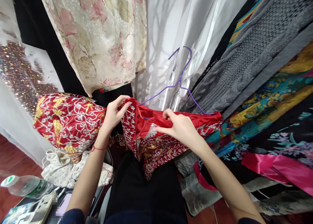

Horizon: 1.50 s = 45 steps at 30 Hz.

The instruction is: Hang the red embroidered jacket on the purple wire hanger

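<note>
Red embroidered garment [156,142] draped across the lap, pinched at its neckline by both hands: left hand [112,115] closed on the collar edge, right hand [179,128] closed on the shoulder fabric. Purple wire hanger [180,82] partly inside, hook rising above the right-hand grip, shoulders running left-right between the grips.

we see a floral cloth [102,38] at upper left, a grey knit [246,58] at right, and a water bottle [25,186] at lower left.
</note>
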Available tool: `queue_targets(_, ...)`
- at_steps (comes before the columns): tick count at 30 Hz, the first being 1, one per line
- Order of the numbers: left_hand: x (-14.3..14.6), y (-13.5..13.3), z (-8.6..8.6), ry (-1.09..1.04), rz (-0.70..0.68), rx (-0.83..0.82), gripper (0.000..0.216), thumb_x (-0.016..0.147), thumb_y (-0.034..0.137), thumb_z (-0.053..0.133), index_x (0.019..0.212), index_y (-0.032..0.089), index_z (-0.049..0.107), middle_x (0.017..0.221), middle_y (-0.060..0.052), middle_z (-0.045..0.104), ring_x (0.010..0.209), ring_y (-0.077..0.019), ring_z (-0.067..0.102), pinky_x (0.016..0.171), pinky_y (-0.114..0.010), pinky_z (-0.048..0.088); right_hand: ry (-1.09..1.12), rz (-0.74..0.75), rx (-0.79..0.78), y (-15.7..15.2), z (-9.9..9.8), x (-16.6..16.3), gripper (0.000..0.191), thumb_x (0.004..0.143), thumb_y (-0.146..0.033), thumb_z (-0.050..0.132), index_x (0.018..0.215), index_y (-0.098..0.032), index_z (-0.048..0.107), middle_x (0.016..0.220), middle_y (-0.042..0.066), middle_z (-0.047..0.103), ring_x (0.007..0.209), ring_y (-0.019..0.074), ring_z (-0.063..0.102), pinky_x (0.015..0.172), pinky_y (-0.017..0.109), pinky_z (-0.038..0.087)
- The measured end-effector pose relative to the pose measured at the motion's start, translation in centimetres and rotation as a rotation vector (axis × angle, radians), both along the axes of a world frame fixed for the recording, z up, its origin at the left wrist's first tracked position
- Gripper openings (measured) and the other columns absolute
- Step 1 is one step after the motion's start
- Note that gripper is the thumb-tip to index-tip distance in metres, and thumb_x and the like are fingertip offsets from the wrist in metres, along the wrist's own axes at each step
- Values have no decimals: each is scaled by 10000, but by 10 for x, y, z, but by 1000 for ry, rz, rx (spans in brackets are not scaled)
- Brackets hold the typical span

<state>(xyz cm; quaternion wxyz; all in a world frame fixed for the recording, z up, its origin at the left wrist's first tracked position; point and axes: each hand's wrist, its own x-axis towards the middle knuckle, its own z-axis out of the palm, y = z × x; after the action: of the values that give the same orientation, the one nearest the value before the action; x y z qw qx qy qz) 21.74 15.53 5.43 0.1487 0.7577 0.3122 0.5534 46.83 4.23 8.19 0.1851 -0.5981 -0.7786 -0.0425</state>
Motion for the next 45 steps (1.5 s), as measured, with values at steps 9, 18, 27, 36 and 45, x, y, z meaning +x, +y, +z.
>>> queue_targets(9,15,-16,5,-119,-3,102,161,923,303,592,988,180,672,910,-33,739,828,-133,707,790,-238,564,-73,198,677,47,25,-27,279,1027,-282,415,909,-198,654,929,72,680,855,192,553,745,323,358)
queue_targets(18,31,-14,-4,-165,64,116,134,922,276,595,1018,193,639,933,-21,735,856,-129,717,818,-240,570,-208,112,413,103,16,-63,482,1079,-360,188,1063,-130,611,809,80,733,609,151,584,545,298,255)
queue_targets(27,35,-2,7,-270,27,-118,231,876,371,649,971,211,511,846,1,706,739,-121,706,697,-223,549,-232,161,366,107,13,-59,539,1028,-516,294,1283,-125,565,760,66,753,649,175,657,572,299,280)
queue_targets(36,33,-12,5,-155,89,-71,235,897,319,608,1083,208,519,1015,-52,675,913,-153,661,800,-284,532,-218,181,394,117,5,-53,389,1037,-245,285,1194,-123,619,708,44,726,598,140,603,579,291,277)
queue_targets(45,52,-33,-102,-374,290,-296,144,905,328,598,946,199,549,872,-25,639,777,-129,633,690,-239,509,-164,201,467,134,-7,-52,447,1042,-265,219,1100,-67,615,615,43,647,568,144,555,607,284,325)
